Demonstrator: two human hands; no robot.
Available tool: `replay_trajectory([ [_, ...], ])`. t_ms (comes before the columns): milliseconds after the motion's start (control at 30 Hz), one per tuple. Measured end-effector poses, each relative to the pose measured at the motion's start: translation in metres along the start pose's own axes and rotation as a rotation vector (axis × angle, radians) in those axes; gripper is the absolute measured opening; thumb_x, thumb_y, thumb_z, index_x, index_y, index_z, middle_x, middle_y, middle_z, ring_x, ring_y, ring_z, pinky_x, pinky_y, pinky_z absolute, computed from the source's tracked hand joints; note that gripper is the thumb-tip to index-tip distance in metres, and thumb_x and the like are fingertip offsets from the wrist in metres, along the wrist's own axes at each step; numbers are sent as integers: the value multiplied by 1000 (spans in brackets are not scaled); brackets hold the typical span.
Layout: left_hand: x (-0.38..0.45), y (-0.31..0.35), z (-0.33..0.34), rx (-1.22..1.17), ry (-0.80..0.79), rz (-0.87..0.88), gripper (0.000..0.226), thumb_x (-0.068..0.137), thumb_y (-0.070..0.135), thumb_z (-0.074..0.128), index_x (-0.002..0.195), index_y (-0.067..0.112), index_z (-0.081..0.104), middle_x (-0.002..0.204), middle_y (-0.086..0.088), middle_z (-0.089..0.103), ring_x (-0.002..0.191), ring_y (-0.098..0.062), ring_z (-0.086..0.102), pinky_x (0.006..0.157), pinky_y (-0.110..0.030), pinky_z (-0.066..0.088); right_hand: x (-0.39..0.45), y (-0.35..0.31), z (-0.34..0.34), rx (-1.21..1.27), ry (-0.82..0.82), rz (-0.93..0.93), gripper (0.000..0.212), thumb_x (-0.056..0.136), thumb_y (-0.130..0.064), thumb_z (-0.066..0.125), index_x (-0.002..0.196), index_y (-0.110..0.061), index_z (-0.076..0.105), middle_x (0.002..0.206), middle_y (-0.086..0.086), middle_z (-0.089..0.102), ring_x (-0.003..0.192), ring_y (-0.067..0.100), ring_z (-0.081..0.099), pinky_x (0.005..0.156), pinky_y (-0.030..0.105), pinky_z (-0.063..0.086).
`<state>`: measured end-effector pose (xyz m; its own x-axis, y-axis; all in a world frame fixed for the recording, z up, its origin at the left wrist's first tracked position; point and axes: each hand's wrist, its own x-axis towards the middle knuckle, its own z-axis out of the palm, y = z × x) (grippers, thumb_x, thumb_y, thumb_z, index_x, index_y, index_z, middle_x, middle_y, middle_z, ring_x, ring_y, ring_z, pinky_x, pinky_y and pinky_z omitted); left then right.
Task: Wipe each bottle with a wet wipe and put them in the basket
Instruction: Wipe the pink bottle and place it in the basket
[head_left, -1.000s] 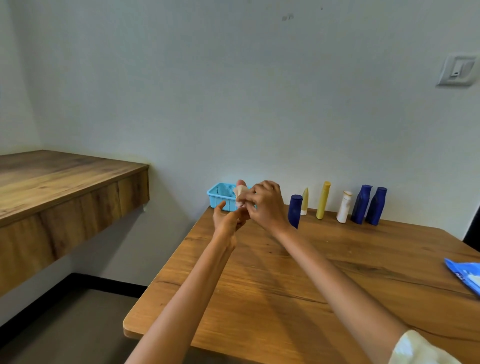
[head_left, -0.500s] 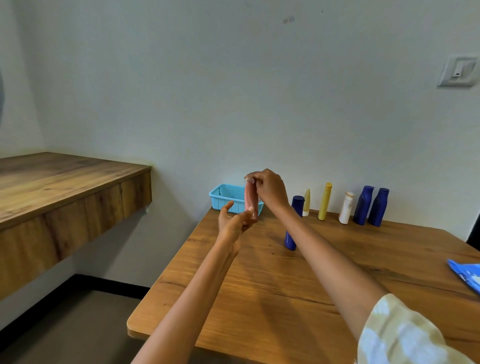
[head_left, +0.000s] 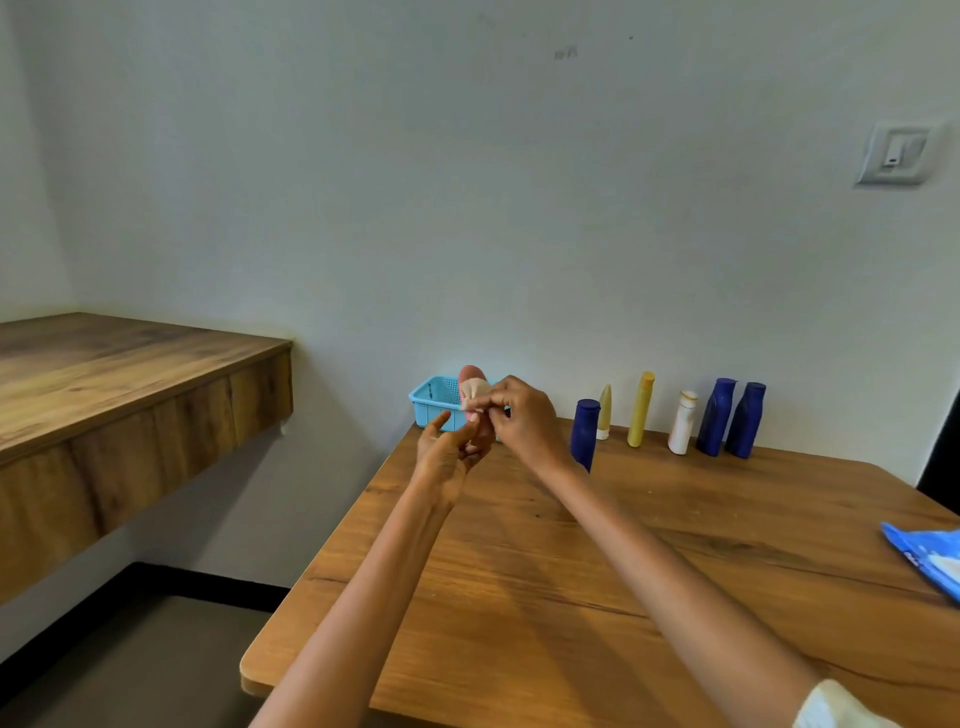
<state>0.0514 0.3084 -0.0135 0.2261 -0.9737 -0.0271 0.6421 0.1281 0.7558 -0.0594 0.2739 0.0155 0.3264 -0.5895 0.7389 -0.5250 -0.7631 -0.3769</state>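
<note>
pink bottle (head_left: 471, 375) held upright in the air just in front of the blue basket (head_left: 435, 401), most likely so that its whole surface can be turned under the wet wipe (head_left: 475, 391) before the short drop into the basket behind. left hand (head_left: 448, 453) below, palm up, fingers curled round the bottle's lower end: grip clamped on the bottle, serving as support. right hand (head_left: 519, 420) just right of the bottle, fingertips pinched together on the bunched wipe, pressing it against the bottle's upper body; grip closed on the wipe, no gap visible. basket contents not readable from this angle.

six bottles waiting right of the basket, upright along the wall, probably lined up for one-at-a-time picking: a dark blue bottle (head_left: 585, 431) nearest and slightly forward, partly behind the right wrist; then a small cream tube (head_left: 604, 415), a tall yellow bottle (head_left: 640, 409), a white bottle (head_left: 682, 423), and two dark blue bottles (head_left: 731, 418) farthest off, touching or nearly so. blue wipe packet (head_left: 929, 560) lying on the worktop (head_left: 571, 582) well right of the basket, at the frame's edge, within the right hand's reach. judged stage: wiping of the first bottle in hand, six left.
</note>
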Motion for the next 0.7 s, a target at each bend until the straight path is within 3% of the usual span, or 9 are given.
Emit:
replay_trajectory([
  [100, -1, 5, 2, 38, -40, 19, 63, 84, -5, 61, 140, 12, 35, 104, -20, 62, 72, -20, 63, 72, -34, 56, 14, -3, 0, -3, 94, 7, 16, 91, -7, 57, 95, -8, 73, 94, 7, 66, 83, 11, 59, 68, 16, 46],
  [267, -7, 5, -2, 60, -89, 13, 67, 83, -4, 63, 140, 14, 34, 96, -20, 63, 78, -24, 64, 85, -42, 52, 42, -4, -2, 34, 122, 103, 23, 93, -4, 50, 96, -10, 72, 103, 9, 67, 93, 19, 63, 79, 24, 52],
  [433, -10, 1, 2, -17, -83, -11, 61, 85, -4, 60, 139, 12, 36, 95, -19, 64, 70, -22, 68, 78, -40, 55, 40, 4, 5, 199, 143, 325, 25, 93, -4, 52, 111, -9, 68, 116, 6, 67, 107, 18, 61, 82, 16, 46],
  [600, -6, -5, 5, -41, -52, -28, 61, 86, -4, 59, 140, 9, 34, 96, -20, 63, 65, -21, 69, 72, -39, 57, 14, 9, 7, 300, 174, 356, 22, 90, -5, 58, 110, -7, 68, 108, 6, 70, 87, 7, 61, 62, 2, 45],
  [700, -2, -4, 5, -48, -29, -23, 63, 87, -2, 59, 143, 8, 32, 103, -22, 63, 69, -23, 67, 73, -40, 55, 3, 11, 5, 298, 125, 362, 20, 87, -3, 62, 104, -7, 71, 99, -1, 70, 79, 1, 60, 61, 2, 45],
])
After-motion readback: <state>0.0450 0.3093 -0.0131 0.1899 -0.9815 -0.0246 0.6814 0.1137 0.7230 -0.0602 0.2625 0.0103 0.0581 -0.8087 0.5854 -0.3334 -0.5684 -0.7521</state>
